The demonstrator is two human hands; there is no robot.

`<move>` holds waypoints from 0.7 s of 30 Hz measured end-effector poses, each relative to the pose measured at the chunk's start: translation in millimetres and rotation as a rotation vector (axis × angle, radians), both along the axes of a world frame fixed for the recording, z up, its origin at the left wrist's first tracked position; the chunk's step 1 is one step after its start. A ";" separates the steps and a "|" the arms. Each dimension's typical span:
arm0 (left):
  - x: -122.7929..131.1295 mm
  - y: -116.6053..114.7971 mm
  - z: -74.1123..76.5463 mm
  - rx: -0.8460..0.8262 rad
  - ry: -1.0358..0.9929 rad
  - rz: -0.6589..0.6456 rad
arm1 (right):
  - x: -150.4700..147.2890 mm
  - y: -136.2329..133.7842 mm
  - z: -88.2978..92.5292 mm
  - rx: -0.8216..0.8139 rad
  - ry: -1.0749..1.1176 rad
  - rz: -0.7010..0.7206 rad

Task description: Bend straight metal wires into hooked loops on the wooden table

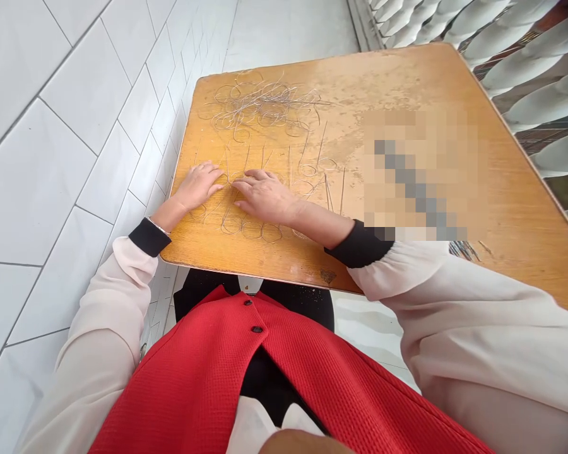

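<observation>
Thin metal wires bent into loops with long straight tails lie in rows on a wooden tabletop (274, 258). My left hand (199, 184) rests low over the left end of these looped wires (260, 232), its fingers stretched out and its thumb apart. Close beside it, my right hand (267, 194) reaches in from the right, fingers extended over the wires and thumb spread. The fingertips of both hands nearly meet around one upright wire end. Whether they touch that wire is too small to tell. Farther back lies a tangled pile of wires (265, 104).
White wall tiles (66, 164) rise close along the table's left side. A pale balustrade (525, 82) runs past its right side. A pixelated patch (416, 183) hides part of the tabletop. Several thin dark sticks (464, 251) show by my right sleeve.
</observation>
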State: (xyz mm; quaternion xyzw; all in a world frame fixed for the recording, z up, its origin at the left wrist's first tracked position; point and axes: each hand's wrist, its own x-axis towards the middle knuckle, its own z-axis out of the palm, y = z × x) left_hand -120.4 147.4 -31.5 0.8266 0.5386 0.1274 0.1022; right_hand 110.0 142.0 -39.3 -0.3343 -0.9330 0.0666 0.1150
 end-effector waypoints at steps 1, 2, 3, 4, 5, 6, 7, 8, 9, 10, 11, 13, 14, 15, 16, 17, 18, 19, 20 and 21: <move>2.7 -0.3 0.4 0.010 0.021 -0.002 | -3.8 -3.3 1.6 -0.008 -0.007 -0.003; 4.5 -1.1 1.1 0.018 0.045 -0.002 | -7.0 -6.1 3.2 -0.016 -0.008 0.001; 5.3 -2.2 1.9 0.026 0.067 -0.001 | -9.1 -7.7 4.7 -0.023 -0.003 0.008; 5.3 -3.5 2.6 0.035 0.085 -0.002 | -9.4 -8.0 6.0 -0.029 0.008 0.011; 4.7 -4.7 3.1 0.045 0.096 -0.007 | -7.6 -6.6 7.3 -0.031 0.025 0.008; 3.5 -5.7 3.4 0.058 0.101 -0.018 | -3.2 -3.6 8.6 -0.030 0.048 -0.006; 2.3 -6.4 3.5 0.072 0.102 -0.034 | 3.6 0.8 10.1 -0.025 0.075 -0.031; 1.3 -6.7 3.5 0.082 0.104 -0.057 | 12.7 6.1 11.7 -0.018 0.105 -0.067; 0.8 -6.6 3.4 0.089 0.107 -0.081 | 23.4 11.7 13.3 -0.008 0.137 -0.110; 0.8 -6.1 3.4 0.091 0.112 -0.104 | 34.9 16.9 14.9 -0.002 0.166 -0.158; 1.5 -5.5 3.5 0.087 0.120 -0.122 | 46.4 21.0 16.3 -0.003 0.192 -0.204; 3.9 -4.1 4.2 0.069 0.139 -0.135 | 65.8 24.5 17.5 -0.013 0.229 -0.278; 5.3 -3.6 4.7 0.060 0.148 -0.130 | 72.5 23.7 17.0 -0.021 0.235 -0.298; 6.6 -3.5 5.2 0.053 0.157 -0.120 | 77.0 21.5 15.6 -0.027 0.231 -0.306; 7.6 -3.6 5.6 0.048 0.164 -0.107 | 79.4 18.3 13.6 -0.032 0.215 -0.301; 8.2 -4.0 5.7 0.046 0.169 -0.096 | 80.0 14.8 11.0 -0.034 0.189 -0.284; 8.6 -4.6 5.7 0.046 0.174 -0.087 | 79.2 11.7 8.2 -0.032 0.158 -0.261; 8.7 -5.2 5.4 0.048 0.179 -0.081 | 77.5 9.4 5.5 -0.026 0.126 -0.235; 8.7 -5.8 4.9 0.052 0.183 -0.076 | 75.2 8.4 3.1 -0.019 0.099 -0.208; 8.7 -6.3 4.4 0.059 0.188 -0.071 | 72.6 8.9 1.2 -0.014 0.077 -0.185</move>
